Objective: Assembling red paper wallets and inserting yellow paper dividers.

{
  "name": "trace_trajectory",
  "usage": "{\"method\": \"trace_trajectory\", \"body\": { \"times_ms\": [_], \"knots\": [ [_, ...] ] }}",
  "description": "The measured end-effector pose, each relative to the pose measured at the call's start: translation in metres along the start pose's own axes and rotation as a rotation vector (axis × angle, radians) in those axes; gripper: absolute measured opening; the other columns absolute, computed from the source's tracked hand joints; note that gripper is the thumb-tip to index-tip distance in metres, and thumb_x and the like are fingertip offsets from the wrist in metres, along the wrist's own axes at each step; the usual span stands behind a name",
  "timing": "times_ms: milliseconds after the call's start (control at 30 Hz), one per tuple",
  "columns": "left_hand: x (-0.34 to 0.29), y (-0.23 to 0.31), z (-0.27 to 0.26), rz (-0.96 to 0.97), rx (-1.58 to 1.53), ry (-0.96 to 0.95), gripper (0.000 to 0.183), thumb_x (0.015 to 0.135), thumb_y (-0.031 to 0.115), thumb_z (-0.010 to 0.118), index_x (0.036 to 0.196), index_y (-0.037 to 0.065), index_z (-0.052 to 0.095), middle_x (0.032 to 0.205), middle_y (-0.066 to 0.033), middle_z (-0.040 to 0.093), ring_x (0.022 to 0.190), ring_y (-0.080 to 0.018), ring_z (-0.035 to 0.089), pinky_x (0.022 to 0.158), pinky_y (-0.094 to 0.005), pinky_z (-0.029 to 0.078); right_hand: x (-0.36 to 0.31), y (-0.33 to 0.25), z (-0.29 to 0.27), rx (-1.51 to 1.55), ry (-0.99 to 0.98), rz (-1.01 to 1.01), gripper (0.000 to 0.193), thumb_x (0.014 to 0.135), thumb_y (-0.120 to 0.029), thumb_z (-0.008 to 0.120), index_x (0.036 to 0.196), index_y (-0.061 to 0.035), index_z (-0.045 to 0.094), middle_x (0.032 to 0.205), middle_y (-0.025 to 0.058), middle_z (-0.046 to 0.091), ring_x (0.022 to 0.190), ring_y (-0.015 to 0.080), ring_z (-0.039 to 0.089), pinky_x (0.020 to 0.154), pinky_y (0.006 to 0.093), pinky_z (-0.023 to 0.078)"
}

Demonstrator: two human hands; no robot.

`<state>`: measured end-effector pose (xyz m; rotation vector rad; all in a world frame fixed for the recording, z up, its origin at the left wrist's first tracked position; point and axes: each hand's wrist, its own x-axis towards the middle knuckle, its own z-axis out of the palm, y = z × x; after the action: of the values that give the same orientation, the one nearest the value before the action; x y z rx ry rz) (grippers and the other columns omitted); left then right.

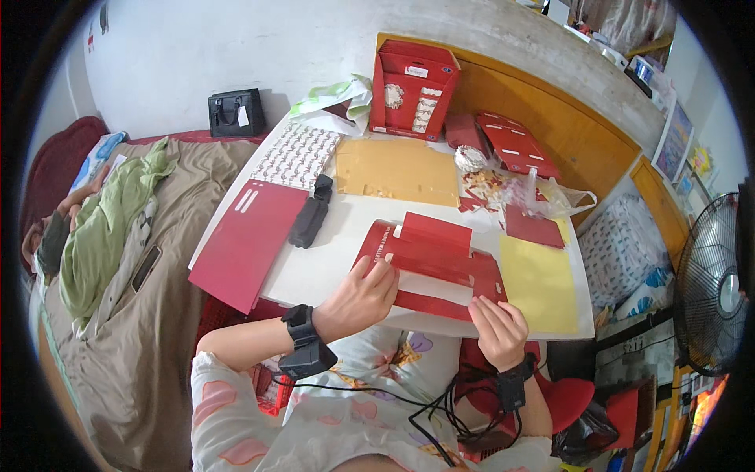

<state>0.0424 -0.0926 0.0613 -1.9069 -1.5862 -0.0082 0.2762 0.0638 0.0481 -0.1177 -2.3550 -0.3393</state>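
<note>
I held a red card piece [429, 262] over the near edge of the white tabletop [326, 271], right in front of me; my left hand [358, 300] was pinching its left part between thumb and fingers, and my right hand [502, 334] was pinching its lower right corner, so the piece hung between the two; a pale strip ran across it below the middle, though I could not tell whether that was an opening or a white surface; a black band sat on each of my wrists; to my left lay a maroon sheet [248, 244], with a dark grey case [311, 219] just beside it; beyond the piece lay a brown cardboard sheet [397, 171], and behind that stood an upright red box [417, 90]; to my right lay a yellow sheet [539, 287], near a dark red square [533, 226], a heap of paper scraps [481, 189] and a clear plastic bag [543, 195].
</note>
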Motion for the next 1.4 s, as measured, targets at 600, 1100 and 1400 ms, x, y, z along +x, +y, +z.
{"method": "trace_trajectory", "body": {
  "times_ms": [600,1100,1400],
  "knots": [
    [0.01,-0.014,0.001,0.006,-0.357,0.443,0.028,0.064,0.01,0.067,0.09,0.0,0.063,0.091,-0.0082,0.059,0.085,-0.023,0.059,0.081,-0.0374,0.049,0.003,-0.004,0.013,0.101,0.03,0.125,0.036,0.069,-0.007,0.07,0.104,0.0003,0.062,0.102,0.0099,0.062,0.093,0.0255,0.06,0.079,0.0376,0.048],
    [0.031,-0.05,0.018,-0.495,-1.234,0.895,0.071,0.082,0.005,0.065,0.137,-0.001,0.021,0.137,-0.0236,0.034,0.125,-0.0312,0.041,0.101,-0.0423,0.035,0.059,-0.012,-0.033,0.895,0.431,0.542,0.024,0.096,-0.016,0.045,0.109,0.0035,0.051,0.103,0.0094,0.056,0.093,0.0164,0.053,0.083,0.0281,0.041],
    [0.017,-0.02,0.003,-0.387,-1.604,0.763,0.05,0.093,0.002,0.044,0.137,0.001,0.02,0.119,-0.0201,0.053,0.106,-0.0196,0.055,0.089,-0.0315,0.043,0.019,-0.002,-0.017,1.191,0.46,0.786,0.042,0.093,-0.007,0.048,0.132,-0.0001,0.033,0.114,0.0137,0.055,0.102,0.0163,0.054,0.091,0.0283,0.04]
  ]
}}
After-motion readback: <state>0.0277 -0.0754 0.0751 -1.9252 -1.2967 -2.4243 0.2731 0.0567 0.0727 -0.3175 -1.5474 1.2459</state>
